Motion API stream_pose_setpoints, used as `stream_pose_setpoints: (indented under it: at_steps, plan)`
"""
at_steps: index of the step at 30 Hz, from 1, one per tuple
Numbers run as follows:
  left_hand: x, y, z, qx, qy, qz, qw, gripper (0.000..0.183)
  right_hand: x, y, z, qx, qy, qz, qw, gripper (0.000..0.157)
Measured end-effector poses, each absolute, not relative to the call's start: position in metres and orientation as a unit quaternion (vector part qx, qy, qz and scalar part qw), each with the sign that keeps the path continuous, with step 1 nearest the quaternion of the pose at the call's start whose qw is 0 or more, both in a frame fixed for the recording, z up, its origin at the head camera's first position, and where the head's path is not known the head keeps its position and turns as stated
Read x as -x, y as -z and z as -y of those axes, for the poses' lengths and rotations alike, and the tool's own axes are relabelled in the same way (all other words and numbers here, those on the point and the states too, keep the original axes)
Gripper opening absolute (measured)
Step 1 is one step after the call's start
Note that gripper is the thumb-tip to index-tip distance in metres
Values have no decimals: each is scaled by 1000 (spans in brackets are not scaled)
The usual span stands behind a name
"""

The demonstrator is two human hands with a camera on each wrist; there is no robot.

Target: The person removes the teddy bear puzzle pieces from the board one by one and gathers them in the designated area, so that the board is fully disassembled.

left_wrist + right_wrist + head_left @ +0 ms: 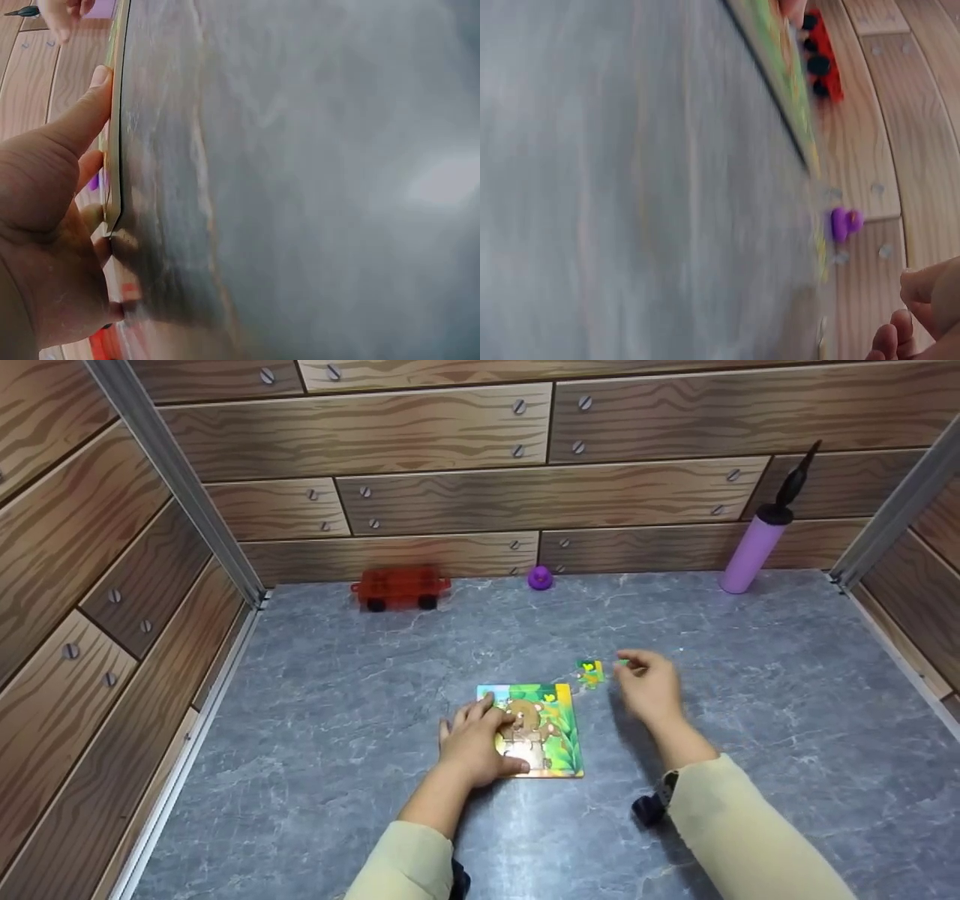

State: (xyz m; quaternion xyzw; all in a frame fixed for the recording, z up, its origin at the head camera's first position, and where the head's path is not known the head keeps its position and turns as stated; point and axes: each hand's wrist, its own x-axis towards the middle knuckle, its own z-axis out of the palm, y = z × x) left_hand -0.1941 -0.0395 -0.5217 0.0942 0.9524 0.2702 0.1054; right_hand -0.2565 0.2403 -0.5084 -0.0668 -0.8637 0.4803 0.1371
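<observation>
A square bear jigsaw puzzle (559, 735) lies on the grey tabletop. My left hand (471, 742) rests on its left part with fingers spread, the thumb along the near edge. In the left wrist view, the left hand (56, 217) lies along the edge of the puzzle board (115, 172). Beyond the puzzle's far right corner lie loose green and yellow puzzle pieces (590, 673). Just right of these, my right hand (651, 686) pinches a small green puzzle piece (622, 662), mostly hidden by the fingers. The right wrist view shows the right hand (934, 311) with curled fingers.
Along the back wall stand a red toy wagon (401, 588), a small purple rubber duck (540, 577) and a purple hand pump (756, 551) with a black nozzle. Wood-patterned walls (442, 424) border the tabletop (322, 720) at the back and sides.
</observation>
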Motion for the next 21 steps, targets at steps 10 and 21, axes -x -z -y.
stream_pose_setpoints:
  at_steps: [10, 21]
  plan:
    - [192, 521, 41, -95, -277, -950, 105, 77, 247, 504, -193, -30, -481, 870, 106, 28]
    - [193, 521, 41, -102, -269, -952, 103, 79, 232, 506, -142, -103, -472, 875, 42, 26]
